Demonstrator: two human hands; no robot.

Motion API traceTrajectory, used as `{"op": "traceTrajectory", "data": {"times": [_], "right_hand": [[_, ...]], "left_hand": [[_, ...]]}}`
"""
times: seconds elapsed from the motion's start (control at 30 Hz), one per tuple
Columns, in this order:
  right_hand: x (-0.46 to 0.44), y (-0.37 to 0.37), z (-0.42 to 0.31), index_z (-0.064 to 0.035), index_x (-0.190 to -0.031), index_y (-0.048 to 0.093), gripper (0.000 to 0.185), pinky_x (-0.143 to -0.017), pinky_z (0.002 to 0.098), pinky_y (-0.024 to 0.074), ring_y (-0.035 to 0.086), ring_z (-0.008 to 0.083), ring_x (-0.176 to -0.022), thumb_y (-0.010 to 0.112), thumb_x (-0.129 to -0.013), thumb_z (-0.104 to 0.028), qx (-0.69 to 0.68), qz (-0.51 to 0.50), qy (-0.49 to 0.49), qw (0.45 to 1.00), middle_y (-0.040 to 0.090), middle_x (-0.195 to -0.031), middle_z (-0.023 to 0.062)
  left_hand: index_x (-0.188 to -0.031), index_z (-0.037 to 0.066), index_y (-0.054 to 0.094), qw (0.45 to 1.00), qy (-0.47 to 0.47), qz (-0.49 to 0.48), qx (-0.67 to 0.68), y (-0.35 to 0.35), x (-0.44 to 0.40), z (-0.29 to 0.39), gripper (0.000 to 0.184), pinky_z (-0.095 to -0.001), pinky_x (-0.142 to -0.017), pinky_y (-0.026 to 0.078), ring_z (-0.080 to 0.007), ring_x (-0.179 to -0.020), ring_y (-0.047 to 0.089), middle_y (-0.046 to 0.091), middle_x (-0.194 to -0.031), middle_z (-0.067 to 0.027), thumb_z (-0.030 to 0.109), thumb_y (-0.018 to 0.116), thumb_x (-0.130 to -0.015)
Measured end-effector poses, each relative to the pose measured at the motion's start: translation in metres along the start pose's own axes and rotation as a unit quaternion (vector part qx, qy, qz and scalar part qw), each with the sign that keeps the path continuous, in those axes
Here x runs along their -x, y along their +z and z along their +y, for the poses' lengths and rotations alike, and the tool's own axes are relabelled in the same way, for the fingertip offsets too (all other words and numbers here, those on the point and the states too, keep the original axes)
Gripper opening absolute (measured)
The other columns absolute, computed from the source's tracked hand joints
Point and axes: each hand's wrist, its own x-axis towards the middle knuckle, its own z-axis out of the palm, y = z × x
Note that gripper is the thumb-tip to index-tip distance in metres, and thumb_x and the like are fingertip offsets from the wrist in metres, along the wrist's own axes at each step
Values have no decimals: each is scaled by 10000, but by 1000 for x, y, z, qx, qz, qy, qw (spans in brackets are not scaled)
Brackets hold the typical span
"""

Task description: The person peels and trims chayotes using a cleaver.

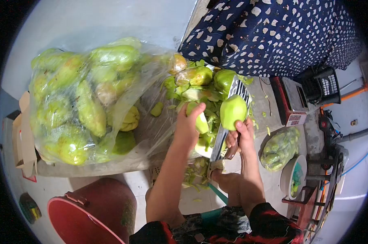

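Observation:
My left hand [188, 125] is closed around a pale green piece of chayote [201, 123], partly hidden by my fingers. My right hand [244, 136] grips a larger peeled chayote [233, 110] from below, its smooth light green side upward. Between my hands a long black-and-silver slotted grater [219, 142] slants up from near my lap, passing behind the larger chayote. Green peelings and shreds [210, 116] lie underneath. Unpeeled chayotes [198, 76] sit just beyond my hands.
A clear plastic bag [90, 105] full of chayotes fills the table's left side. Below stands a red bucket [90, 215]. A red scale [291, 101], a bagged green heap [279, 148] and a white tub [289, 175] are at right. Dark patterned cloth [265, 36] hangs across the far side.

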Motion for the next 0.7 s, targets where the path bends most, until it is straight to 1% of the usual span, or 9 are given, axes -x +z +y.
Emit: {"op": "traceTrajectory", "data": {"times": [0.1, 0.17, 0.2, 0.23, 0.3, 0.33, 0.47, 0.57, 0.7], "right_hand": [[-11, 0, -5, 31, -966, 543, 328, -326, 279, 424, 485, 134, -352, 742, -848, -202, 70, 48, -47, 995, 524, -571, 37], [-19, 11, -12, 32, -952, 549, 292, -330, 277, 429, 499, 127, -368, 749, -841, -149, 178, 143, -44, 973, 566, -618, 50], [-25, 8, -11, 28, -971, 537, 304, -333, 272, 428, 504, 122, -378, 753, -839, -140, 170, 149, -29, 974, 585, -658, 58], [-30, 8, -11, 28, -971, 537, 304, -333, 272, 428, 504, 122, -378, 753, -839, -140, 168, 150, -30, 974, 585, -658, 58], [-40, 12, -9, 21, -986, 516, 315, -337, 272, 427, 507, 125, -385, 745, -846, -143, 156, 157, -46, 974, 583, -678, 58], [-43, 9, -5, 7, -986, 495, 301, -344, 272, 430, 506, 128, -386, 725, -866, -147, 157, 156, -45, 974, 569, -684, 51], [-43, 5, -8, -19, -983, 470, 240, -365, 294, 439, 496, 136, -398, 662, -915, -146, 146, 178, -102, 968, 514, -639, 33], [-30, 7, -22, -27, -998, 461, 221, -372, 302, 440, 491, 140, -405, 635, -933, -147, 167, 158, -96, 969, 494, -627, 25], [-5, 14, -36, -41, -1007, 465, 220, -365, 283, 426, 505, 150, -398, 578, -974, -227, 112, 53, 3, 992, 481, -592, 27]], "left_hand": [[-1065, 113, 564, 989, 81, 59, -107, -6, -2, -4, 264, -414, -693, 520, -182, -819, 564, 559, -907, -38, 312, 604, -896], [-1001, 124, 572, 952, 4, -68, 298, -15, 0, 3, 267, -544, -862, 440, -201, -972, 548, 589, -944, -49, 367, 586, -890], [-955, 157, 558, 944, 22, -68, 323, -16, 2, 7, 196, -642, -870, 416, -230, -960, 574, 592, -933, -54, 343, 521, -907], [-955, 157, 558, 944, 22, -69, 322, -17, 3, 11, 196, -642, -870, 416, -230, -960, 574, 592, -933, -54, 343, 521, -907], [-956, 148, 563, 942, -143, -67, 297, -22, 5, 18, 182, -662, -928, 395, -242, -957, 592, 606, -933, -50, 311, 494, -916], [-1088, 93, 589, 941, -171, -35, 290, -24, 3, 14, 323, -730, -972, 343, -384, -1129, 562, 616, -1152, -173, 318, 421, -928], [-1177, 76, 575, 936, -44, -113, 330, -18, 15, 28, 361, -715, -987, 341, -411, -1212, 511, 578, -1254, -196, 288, 406, -938], [-1155, 86, 586, 952, -125, -108, 257, -41, -3, 18, 353, -682, -988, 373, -408, -1203, 519, 585, -1246, -185, 312, 415, -945], [-1152, 100, 587, 926, -19, -131, 354, -29, 8, 30, 371, -652, -956, 421, -413, -1155, 552, 596, -1221, -182, 359, 424, -944]]}}
